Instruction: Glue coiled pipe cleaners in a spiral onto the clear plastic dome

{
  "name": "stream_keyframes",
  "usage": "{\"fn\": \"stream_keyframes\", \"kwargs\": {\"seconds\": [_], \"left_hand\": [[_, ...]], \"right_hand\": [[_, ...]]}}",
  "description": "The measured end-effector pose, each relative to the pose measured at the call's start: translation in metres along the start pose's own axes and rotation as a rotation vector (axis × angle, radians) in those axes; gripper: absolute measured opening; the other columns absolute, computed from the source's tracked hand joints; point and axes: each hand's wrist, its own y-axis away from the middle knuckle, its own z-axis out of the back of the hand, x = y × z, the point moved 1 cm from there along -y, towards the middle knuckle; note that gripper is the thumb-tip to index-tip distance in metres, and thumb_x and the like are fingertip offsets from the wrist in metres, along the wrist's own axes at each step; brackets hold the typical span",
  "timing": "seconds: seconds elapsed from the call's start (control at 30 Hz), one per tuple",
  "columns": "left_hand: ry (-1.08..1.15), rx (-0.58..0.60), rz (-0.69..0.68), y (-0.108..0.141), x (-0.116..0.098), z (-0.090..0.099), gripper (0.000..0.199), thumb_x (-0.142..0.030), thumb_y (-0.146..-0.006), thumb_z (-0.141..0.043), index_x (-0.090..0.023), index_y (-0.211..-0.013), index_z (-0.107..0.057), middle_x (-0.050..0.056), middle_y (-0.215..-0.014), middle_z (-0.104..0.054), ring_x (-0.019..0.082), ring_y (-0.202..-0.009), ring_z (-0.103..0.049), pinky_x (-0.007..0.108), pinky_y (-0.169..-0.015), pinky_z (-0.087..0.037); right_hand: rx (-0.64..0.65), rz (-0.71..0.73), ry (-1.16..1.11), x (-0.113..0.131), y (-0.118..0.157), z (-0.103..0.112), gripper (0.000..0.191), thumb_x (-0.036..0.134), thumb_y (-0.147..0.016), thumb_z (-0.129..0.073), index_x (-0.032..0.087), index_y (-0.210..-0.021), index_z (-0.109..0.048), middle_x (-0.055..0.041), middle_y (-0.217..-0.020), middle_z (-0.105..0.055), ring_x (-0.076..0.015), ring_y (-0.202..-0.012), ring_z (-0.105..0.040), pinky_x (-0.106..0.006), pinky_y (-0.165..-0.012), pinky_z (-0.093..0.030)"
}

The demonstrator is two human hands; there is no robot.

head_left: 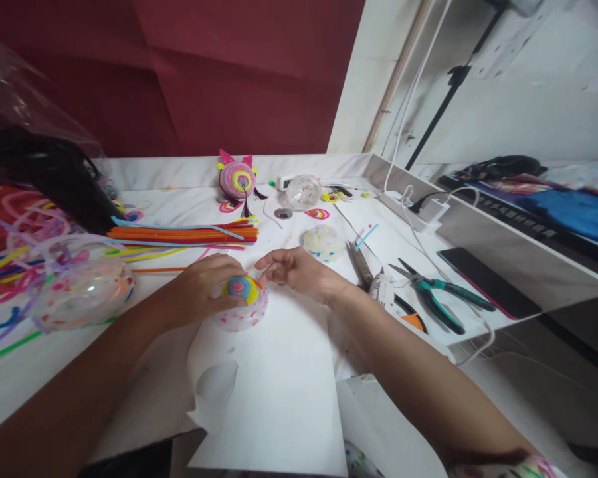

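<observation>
Yellow-and-blue coiled disc [240,288] sits against speckled dome [242,318] above white paper [284,378], left hand [199,285] pinching it, right hand [296,271] curled by orange bit [261,283] (can't tell if gripped), likely trim-fitting, next move calling for steady left hold.

Left hand [198,289] holds pink-speckled dome [243,318]; right hand [295,271] just beside.

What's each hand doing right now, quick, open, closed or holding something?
Left hand: closed, holding the coiled yellow-and-blue disc at the speckled clear shell.
Right hand: partly curled beside the disc; whether it grips anything can't be told.
</observation>
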Motion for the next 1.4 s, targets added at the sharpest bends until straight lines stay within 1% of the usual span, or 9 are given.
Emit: {"fn": "stream_keyframes", "kwargs": {"seconds": [0.1, 0.27, 0.53, 0.63, 0.83, 0.97, 1.17, 1.3, 1.4], "left_hand": [[0.011, -0.006, -0.003, 0.0, -0.001, 0.0, 0.04, -0.056, -0.103, -0.058, -0.021, -0.114, -0.074, 0.007, -0.114, -0.075, 0.026, -0.106, -0.069, 0.037, -0.097, -0.055], [0.021, -0.005, -0.011, 0.0, -0.003, 0.0, 0.033, -0.05, -0.103, -0.059, -0.022, -0.111, -0.075, 0.006, -0.112, -0.074, 0.025, -0.105, -0.068, 0.036, -0.097, -0.054], [0.031, -0.014, -0.033, 0.0, -0.001, 0.0, 0.038, -0.056, -0.103, -0.058, -0.023, -0.113, -0.075, 0.007, -0.112, -0.075, 0.025, -0.104, -0.07, 0.036, -0.096, -0.056], [0.032, -0.026, -0.039, 0.0, 0.0, -0.001, 0.04, -0.057, -0.103, -0.058, -0.023, -0.114, -0.075, 0.007, -0.114, -0.075, 0.026, -0.105, -0.07, 0.037, -0.096, -0.056], [0.041, -0.048, -0.026, 0.001, 0.001, -0.003, 0.043, -0.059, -0.103, -0.056, -0.023, -0.115, -0.075, 0.008, -0.111, -0.075, 0.026, -0.103, -0.07, 0.038, -0.094, -0.056], [0.039, -0.006, -0.001, 0.0, -0.004, 0.001, 0.039, -0.057, -0.102, -0.057, -0.023, -0.108, -0.074, 0.008, -0.108, -0.074, 0.027, -0.101, -0.069, 0.038, -0.093, -0.055], [0.037, 0.053, 0.047, 0.0, -0.011, 0.006, 0.031, -0.052, -0.096, -0.063, -0.025, -0.109, -0.075, 0.007, -0.113, -0.073, 0.027, -0.106, -0.068, 0.037, -0.094, -0.055], [0.005, 0.062, 0.061, 0.002, -0.008, 0.007, 0.033, -0.052, -0.096, -0.063, -0.026, -0.114, -0.073, 0.006, -0.115, -0.072, 0.027, -0.109, -0.068, 0.038, -0.096, -0.055], [-0.006, 0.048, 0.065, 0.004, -0.005, 0.006, 0.033, -0.053, -0.097, -0.063, -0.026, -0.111, -0.073, 0.006, -0.115, -0.072, 0.026, -0.108, -0.067, 0.038, -0.095, -0.055]], "right_hand": [[-0.017, 0.021, 0.053, 0.0, 0.0, -0.002, 0.029, -0.008, -0.082, -0.063, 0.016, -0.092, -0.075, 0.0024, -0.071, -0.079, -0.0106, -0.067, -0.07, -0.023, -0.072, -0.056], [-0.068, 0.072, 0.179, -0.002, -0.003, -0.007, 0.029, -0.008, -0.077, -0.071, 0.018, -0.091, -0.075, 0.0033, -0.071, -0.08, -0.0147, -0.072, -0.075, -0.026, -0.073, -0.057], [-0.153, 0.192, 0.439, 0.007, 0.006, -0.015, 0.037, -0.01, -0.076, -0.071, 0.018, -0.098, -0.078, 0.0005, -0.082, -0.084, -0.0184, -0.086, -0.079, -0.031, -0.089, -0.054], [-0.147, 0.216, 0.508, 0.009, 0.006, -0.016, 0.038, -0.009, -0.076, -0.071, 0.02, -0.1, -0.08, 0.0003, -0.084, -0.084, -0.0184, -0.085, -0.079, -0.03, -0.088, -0.054], [-0.119, 0.249, 0.626, 0.012, 0.005, -0.017, 0.032, -0.004, -0.082, -0.071, 0.019, -0.101, -0.084, -0.0049, -0.091, -0.085, -0.02, -0.086, -0.079, -0.03, -0.084, -0.053], [-0.091, 0.294, 0.683, 0.011, 0.005, -0.017, 0.032, -0.002, -0.084, -0.071, 0.022, -0.1, -0.085, -0.0035, -0.092, -0.085, -0.0198, -0.088, -0.079, -0.029, -0.084, -0.052], [-0.094, 0.33, 0.642, 0.006, 0.005, -0.016, 0.03, 0.0, -0.085, -0.072, 0.023, -0.099, -0.085, -0.0012, -0.091, -0.084, -0.0178, -0.085, -0.077, -0.028, -0.082, -0.052], [-0.075, 0.354, 0.639, 0.001, 0.003, -0.017, 0.032, -0.003, -0.086, -0.067, 0.019, -0.102, -0.085, -0.0036, -0.091, -0.084, -0.0174, -0.083, -0.074, -0.027, -0.078, -0.051], [-0.068, 0.366, 0.629, -0.001, 0.001, -0.017, 0.032, -0.004, -0.086, -0.067, 0.017, -0.101, -0.085, -0.0056, -0.095, -0.084, -0.0171, -0.081, -0.071, -0.027, -0.076, -0.051]]}}
